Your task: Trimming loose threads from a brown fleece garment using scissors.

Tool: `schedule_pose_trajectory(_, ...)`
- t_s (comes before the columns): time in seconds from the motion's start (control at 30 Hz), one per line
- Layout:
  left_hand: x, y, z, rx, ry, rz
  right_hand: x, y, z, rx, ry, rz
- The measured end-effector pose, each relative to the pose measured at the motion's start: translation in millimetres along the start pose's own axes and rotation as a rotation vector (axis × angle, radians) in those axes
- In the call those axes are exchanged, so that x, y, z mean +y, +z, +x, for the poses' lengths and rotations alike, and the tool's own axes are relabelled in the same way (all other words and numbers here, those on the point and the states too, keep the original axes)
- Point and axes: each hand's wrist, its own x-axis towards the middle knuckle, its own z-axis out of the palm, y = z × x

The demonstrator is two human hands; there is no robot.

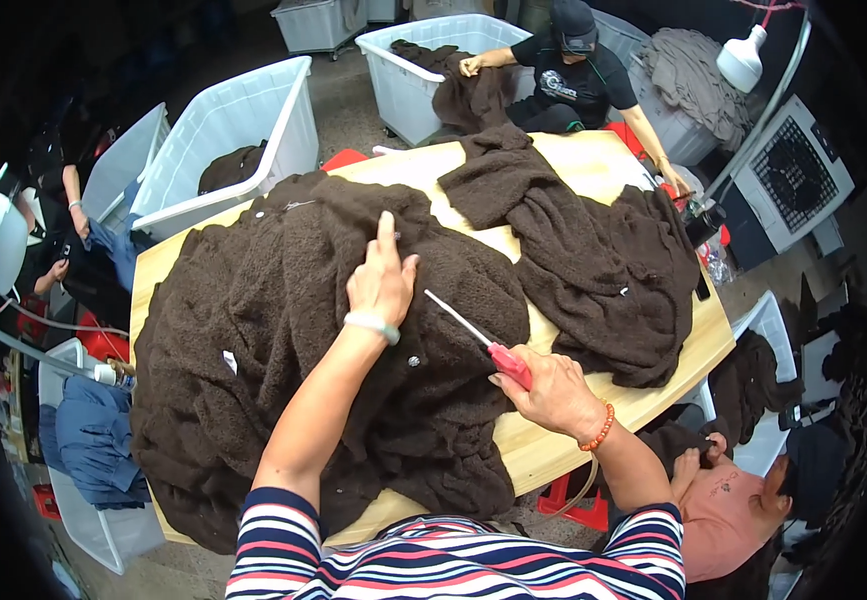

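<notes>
A large dark brown fleecy garment point(253, 270) lies bunched over the left and middle of the wooden table. My left hand point(381, 285) rests on it, index finger stretched away from me and thumb apart, holding nothing that shows. In my right hand point(551, 390) is a screwdriver-like tool point(510, 366) with a red handle and a long thin metal shaft. Its tip points up and left, over the cloth beside my left hand. A round shiny button point(413, 361) and a small white tag point(229, 362) show on the brown cloth.
Another brown garment point(603, 270) lies at the table's right. Across the wooden table point(708, 345), a person in black point(573, 80) handles brown cloth. A person in pink point(728, 510) sits at the lower right. White bins point(288, 110) and a lamp point(741, 62) stand around.
</notes>
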Motion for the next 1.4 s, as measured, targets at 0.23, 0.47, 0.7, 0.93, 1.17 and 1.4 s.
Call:
schedule_pose_trajectory(0.23,-33.0,20.0,-17.5,0.073,0.121,-0.325,-3.2,0.6,-4.1,0.053,-0.046,0.141)
schedule_pose_trajectory(0.47,-17.8,-70.6,-180.1,0.147,0.07,-0.626,-14.1,14.0,21.4,-0.011,-0.199,0.35)
schedule_pose_trajectory(0.7,-127.8,-103.1,-354.8,0.353,-1.315,-0.801,-75.4,36.0,37.6,-0.245,-0.379,0.29)
schedule_pose_trajectory(0.93,-96.1,-101.2,-329.1,0.457,-0.773,-0.778,-165.7,80.6,80.4,-0.279,-0.545,0.411)
schedule_pose_trajectory(1.17,-61.3,-96.7,-302.3,-0.041,-0.132,-0.56,-267.9,159.9,148.9,-0.133,-0.528,-0.035)
schedule_pose_trajectory(1.4,-53.1,-108.9,-282.2,0.237,-0.028,-0.729,-272.1,160.3,199.4,-0.356,-0.443,0.125)
